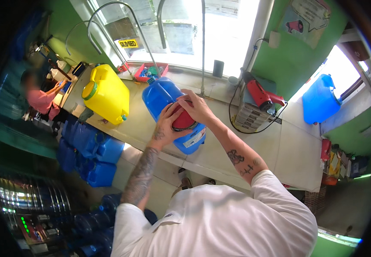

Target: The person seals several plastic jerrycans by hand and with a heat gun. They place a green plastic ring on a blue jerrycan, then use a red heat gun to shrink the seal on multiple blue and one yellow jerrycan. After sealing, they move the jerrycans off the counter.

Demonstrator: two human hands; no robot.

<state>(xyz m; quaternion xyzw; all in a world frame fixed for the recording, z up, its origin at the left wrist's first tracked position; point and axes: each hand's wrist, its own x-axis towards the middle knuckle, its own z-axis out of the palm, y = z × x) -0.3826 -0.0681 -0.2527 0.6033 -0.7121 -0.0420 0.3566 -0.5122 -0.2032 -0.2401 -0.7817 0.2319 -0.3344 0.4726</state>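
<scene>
A blue plastic water jug (pixel 157 97) is on the pale counter in front of me, with a white label on its near side. Both hands are at its large red round lid (pixel 183 118). My left hand (pixel 166 129) curls round the lid's left and near edge. From the far right, my right hand (pixel 196 108) bends its fingers over the lid's top. Fingers of the two hands almost meet there. The lid covers the jug's mouth; whether it is tight I cannot tell.
A yellow jug (pixel 112 96) with a green lid stands left. A red heat gun (pixel 258 92) rests on a box at right, its cord looping over the counter. Behind are metal pipes (pixel 203 47) and a red tray (pixel 151 67) of small parts. Blue jugs (pixel 102 150) crowd the floor. A person (pixel 42 99) is far left.
</scene>
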